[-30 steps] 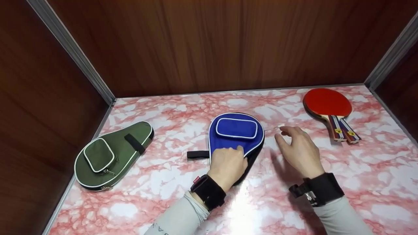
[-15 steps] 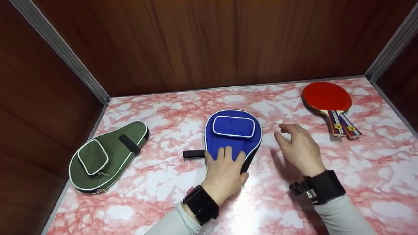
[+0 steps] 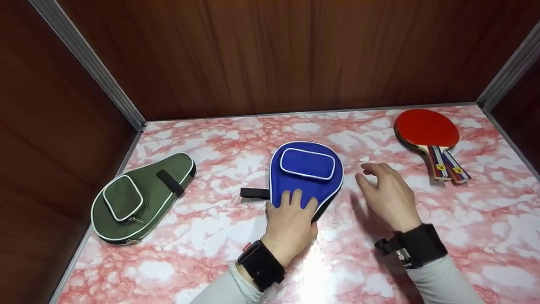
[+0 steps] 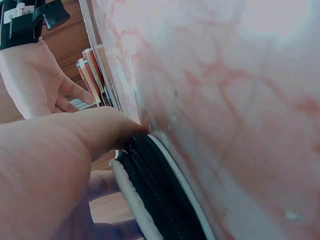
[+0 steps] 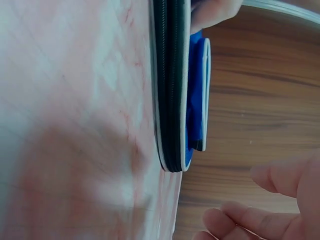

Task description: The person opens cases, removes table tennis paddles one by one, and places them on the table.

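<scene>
A blue table tennis bat case (image 3: 297,183) with white piping and a small front pocket (image 3: 308,164) lies flat on the table. My left hand (image 3: 289,230) holds its narrow near end, with spread fingers on top and the thumb at the right side. In the left wrist view, the thumb meets the dark zipped edge (image 4: 165,195) close to the tabletop. The hand hides the case's narrow tip. Right of the case, my right hand (image 3: 390,196) hovers with nothing in it, fingers loosely bent. The right wrist view shows its fingers (image 5: 270,220) apart from the case.
A black strap (image 3: 254,193) sticks out left of the blue case. A green bat case (image 3: 162,207) lies on the far left. Two overlapping table tennis bats, a red one (image 3: 426,128) on top, lie at the back right. Wood-grain panels (image 3: 270,55) enclose the table.
My left hand's fingers have gone from curled to spread over the blue case, and the hand has shifted slightly toward me. My right hand has stayed put.
</scene>
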{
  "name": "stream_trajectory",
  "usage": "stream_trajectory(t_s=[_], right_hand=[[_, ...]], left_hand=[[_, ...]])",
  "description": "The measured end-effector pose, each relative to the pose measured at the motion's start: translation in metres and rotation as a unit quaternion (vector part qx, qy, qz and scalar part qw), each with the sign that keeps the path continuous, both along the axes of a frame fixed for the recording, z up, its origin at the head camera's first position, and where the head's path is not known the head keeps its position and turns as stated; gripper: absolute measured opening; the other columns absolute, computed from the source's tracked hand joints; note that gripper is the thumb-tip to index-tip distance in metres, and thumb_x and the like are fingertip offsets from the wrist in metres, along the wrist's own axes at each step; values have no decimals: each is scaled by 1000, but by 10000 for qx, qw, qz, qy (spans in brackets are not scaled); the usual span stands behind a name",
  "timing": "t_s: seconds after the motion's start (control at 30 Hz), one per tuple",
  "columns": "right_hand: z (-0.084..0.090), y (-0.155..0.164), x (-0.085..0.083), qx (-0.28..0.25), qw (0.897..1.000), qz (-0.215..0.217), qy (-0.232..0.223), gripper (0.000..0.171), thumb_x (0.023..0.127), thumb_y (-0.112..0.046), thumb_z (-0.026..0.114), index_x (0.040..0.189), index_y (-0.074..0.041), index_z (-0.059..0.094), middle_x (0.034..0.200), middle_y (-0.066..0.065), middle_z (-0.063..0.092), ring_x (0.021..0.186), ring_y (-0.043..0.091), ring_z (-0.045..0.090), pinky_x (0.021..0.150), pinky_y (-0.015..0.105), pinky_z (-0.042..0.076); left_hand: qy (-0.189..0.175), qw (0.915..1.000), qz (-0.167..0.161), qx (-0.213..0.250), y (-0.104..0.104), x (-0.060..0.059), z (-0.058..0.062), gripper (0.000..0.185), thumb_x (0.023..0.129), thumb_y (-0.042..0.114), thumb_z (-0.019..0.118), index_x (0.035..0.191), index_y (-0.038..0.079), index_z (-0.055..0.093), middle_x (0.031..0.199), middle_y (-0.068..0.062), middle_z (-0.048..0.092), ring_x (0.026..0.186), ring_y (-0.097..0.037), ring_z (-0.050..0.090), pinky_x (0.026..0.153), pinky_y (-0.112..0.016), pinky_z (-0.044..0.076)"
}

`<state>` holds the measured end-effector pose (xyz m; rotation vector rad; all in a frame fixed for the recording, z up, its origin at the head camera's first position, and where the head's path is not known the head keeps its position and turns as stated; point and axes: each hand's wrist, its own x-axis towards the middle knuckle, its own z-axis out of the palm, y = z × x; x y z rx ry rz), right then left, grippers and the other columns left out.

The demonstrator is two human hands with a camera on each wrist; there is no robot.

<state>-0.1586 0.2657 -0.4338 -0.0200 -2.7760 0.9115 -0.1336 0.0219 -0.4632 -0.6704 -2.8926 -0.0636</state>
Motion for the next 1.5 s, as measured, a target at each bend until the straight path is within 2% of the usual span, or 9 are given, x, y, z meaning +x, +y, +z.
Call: stream_trajectory(t_s=[0.23, 0.4, 0.57, 0.67, 0.87, 1.1, 1.23, 1.37, 1.5], right_hand=[[1, -2, 0, 121, 9999, 26, -37, 45, 111, -32, 65, 143, 0, 69, 141, 28, 65, 130, 51, 61, 99, 73, 48], [3, -2, 0, 188, 9998, 60, -7, 46, 111, -32, 65, 144, 0, 68, 144, 29, 64, 132, 52, 60, 101, 74, 47], [3, 0, 1, 245, 9997, 80, 40, 48, 111, -31, 65, 147, 0, 66, 148, 30, 61, 135, 53, 58, 102, 75, 46], [3, 1, 1, 279, 9996, 80, 56, 48, 111, -31, 65, 148, 0, 65, 151, 29, 60, 137, 52, 57, 102, 75, 46], [2, 2, 3, 331, 9994, 96, 29, 50, 111, -30, 64, 151, -1, 62, 154, 28, 59, 141, 51, 55, 104, 76, 45], [1, 1, 6, 572, 9978, 262, 221, 54, 109, -26, 67, 155, 2, 58, 156, 31, 55, 143, 53, 52, 109, 77, 42], [0, 1, 7, 695, 9965, 335, 308, 56, 109, -26, 67, 155, 4, 57, 157, 32, 54, 147, 53, 49, 116, 74, 37], [0, 1, 8, 745, 9961, 381, 289, 58, 109, -27, 68, 156, 5, 56, 159, 33, 53, 149, 54, 47, 119, 73, 34], [0, 0, 9, 793, 9957, 447, 159, 61, 109, -28, 68, 158, 5, 53, 162, 32, 50, 152, 53, 43, 121, 72, 32]], left_hand=[[224, 9997, -18, -45, 3, -2, 2, 54, 91, 37, 85, 141, 23, 70, 137, -13, 66, 125, -36, 61, 85, -68, 55], [103, 9999, 3, -38, 3, -8, 5, 53, 95, 35, 81, 144, 21, 70, 144, -16, 66, 132, -39, 61, 91, -73, 54], [-393, 9991, 123, -58, -3, -24, 8, 58, 100, 35, 73, 155, 21, 64, 158, -17, 59, 143, -42, 56, 100, -76, 50], [-534, 9983, 224, -44, -9, -36, 8, 59, 102, 36, 70, 158, 22, 62, 161, -17, 57, 145, -42, 54, 101, -75, 50], [-519, 9978, 386, 162, -21, -55, 10, 58, 101, 34, 71, 156, 21, 64, 158, -17, 60, 141, -42, 56, 99, -75, 50], [-528, 9961, 618, 348, -33, -75, 10, 56, 99, 32, 72, 154, 19, 66, 156, -19, 61, 140, -43, 57, 97, -77, 51], [-745, 9932, 802, 403, -40, -86, 12, 57, 101, 32, 71, 156, 18, 64, 158, -20, 59, 143, -45, 54, 100, -78, 48], [-924, 9905, 943, 386, -45, -94, 13, 58, 103, 32, 68, 159, 19, 61, 161, -20, 56, 145, -46, 52, 102, -80, 46], [-860, 9898, 1050, 425, -50, -98, 12, 56, 104, 33, 67, 158, 20, 63, 157, -19, 58, 142, -45, 54, 99, -78, 48]])
